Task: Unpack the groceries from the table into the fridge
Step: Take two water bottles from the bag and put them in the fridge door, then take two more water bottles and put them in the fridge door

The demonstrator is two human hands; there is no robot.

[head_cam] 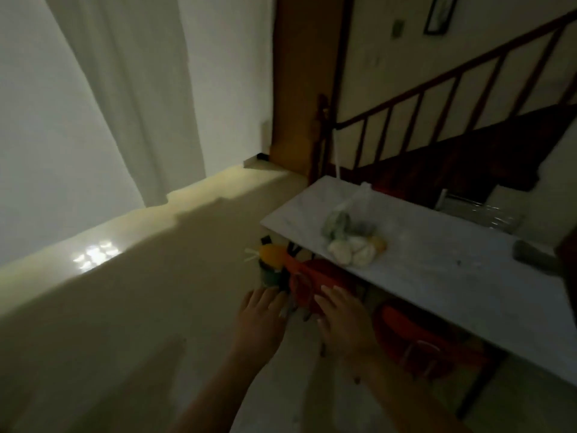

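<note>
A clear plastic bag of groceries [351, 237] lies on the white marble table [437, 276], holding green, white and yellow items. My left hand [260, 314] and my right hand [342, 320] are stretched forward side by side, below and left of the table's near edge, fingers spread and holding nothing. Both hover over a red chair [307, 276] tucked under the table. No fridge is in view.
A second red chair [415, 335] sits under the table nearer me. Yellow and green objects [270, 260] stand on the floor by the table's left corner. A wooden stair railing [437, 101] rises behind. White curtains [93, 104] fill the left. A dark object [530, 254] lies at the table's right.
</note>
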